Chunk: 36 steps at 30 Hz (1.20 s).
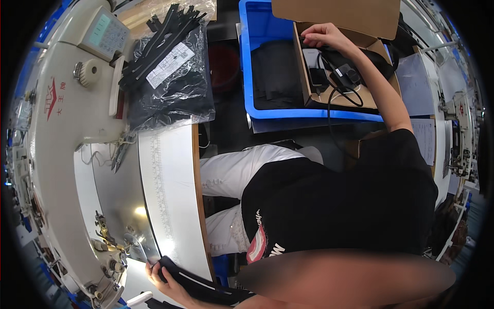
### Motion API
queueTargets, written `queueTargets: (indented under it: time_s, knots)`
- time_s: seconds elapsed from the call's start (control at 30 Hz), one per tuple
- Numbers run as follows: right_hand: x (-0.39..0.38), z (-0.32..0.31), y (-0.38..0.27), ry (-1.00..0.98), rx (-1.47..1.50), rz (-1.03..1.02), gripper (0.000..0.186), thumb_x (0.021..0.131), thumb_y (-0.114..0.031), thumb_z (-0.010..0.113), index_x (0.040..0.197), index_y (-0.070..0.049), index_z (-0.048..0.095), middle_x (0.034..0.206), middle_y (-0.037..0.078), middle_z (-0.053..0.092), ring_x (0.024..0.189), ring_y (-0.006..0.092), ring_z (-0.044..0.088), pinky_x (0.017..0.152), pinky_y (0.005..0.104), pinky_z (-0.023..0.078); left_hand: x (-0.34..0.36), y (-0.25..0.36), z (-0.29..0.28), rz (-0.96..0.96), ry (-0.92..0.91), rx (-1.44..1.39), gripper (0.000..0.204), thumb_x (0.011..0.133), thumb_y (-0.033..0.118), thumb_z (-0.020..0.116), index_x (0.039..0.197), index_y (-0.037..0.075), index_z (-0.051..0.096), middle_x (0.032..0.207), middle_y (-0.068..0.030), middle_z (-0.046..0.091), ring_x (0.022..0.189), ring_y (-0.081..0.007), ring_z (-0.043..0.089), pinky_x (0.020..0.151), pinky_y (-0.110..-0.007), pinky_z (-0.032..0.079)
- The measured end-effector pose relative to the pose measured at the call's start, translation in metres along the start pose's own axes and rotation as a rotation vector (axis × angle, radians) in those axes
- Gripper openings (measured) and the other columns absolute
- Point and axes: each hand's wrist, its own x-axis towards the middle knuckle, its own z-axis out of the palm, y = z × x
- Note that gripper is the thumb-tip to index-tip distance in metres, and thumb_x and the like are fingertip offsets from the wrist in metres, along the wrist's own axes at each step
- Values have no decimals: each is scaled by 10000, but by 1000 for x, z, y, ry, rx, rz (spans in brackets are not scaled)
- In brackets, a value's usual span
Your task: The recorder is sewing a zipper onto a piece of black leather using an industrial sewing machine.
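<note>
My left hand (160, 274) grips a long black fabric strip (190, 278) with a pale line along it, beside the needle area of a white sewing machine (51, 180) at lower left. My right hand (321, 37) reaches into an open cardboard box (383, 87) at upper right, fingers curled at its left side above a white device (311, 58); what they hold, if anything, is too small to make out. Black cables and a black adapter (343, 75) lie in the box.
A blue plastic bin (247, 62) holds the box and dark fabric. A plastic bag (172, 105) with black zippers lies on the worktable (177, 175), near scissors (120, 157). A metal plate (116, 190) runs beside a printed ruler. Other machines line the right edge.
</note>
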Motion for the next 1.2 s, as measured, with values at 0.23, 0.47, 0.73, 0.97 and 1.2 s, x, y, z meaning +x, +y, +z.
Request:
queueTargets:
  time_s: [0.23, 0.47, 0.73, 0.97, 1.2]
  knots:
    - [102, 74, 25, -447, -768, -113, 589, 741, -379, 739, 1145, 30, 611, 1080, 177, 663, 1008, 292, 635, 873, 377, 495, 12, -20, -39, -284, -262, -17, 277, 769, 2, 716, 994, 10, 555, 856, -44, 555, 789, -141, 514, 791, -267, 415]
    - [162, 86, 68, -537, -844, 340, 987, 628, -509, 794, 1376, 20, 426, 1296, 198, 551, 1194, 339, 533, 1014, 399, 430, 8, -60, -32, -310, -115, -170, 185, 862, 44, 666, 773, 25, 505, 737, 10, 466, 704, -102, 419, 687, -246, 374]
    - [153, 66, 12, -803, -585, 227, 864, 610, -296, 850, 1310, 53, 484, 1215, 194, 602, 1140, 321, 573, 982, 383, 456, 16, -102, -43, -315, 150, -17, 247, 895, 142, 659, 778, -18, 512, 702, -9, 450, 686, -138, 397, 692, -263, 371]
    - [148, 69, 3, -1006, -494, 302, 565, 572, -142, 877, 1054, 46, 650, 976, 131, 699, 905, 258, 667, 835, 334, 525, 17, -101, -43, -291, 111, 24, 239, 912, 160, 644, 810, -26, 533, 725, -12, 474, 699, -131, 411, 699, -261, 378]
    - [130, 79, -20, -934, -890, 96, 486, 559, -63, 836, 1005, 33, 668, 1004, 154, 690, 958, 279, 641, 816, 382, 488, 14, -108, -41, -291, 136, 58, 243, 915, 163, 641, 818, -33, 536, 723, -25, 486, 693, -137, 416, 686, -268, 387]
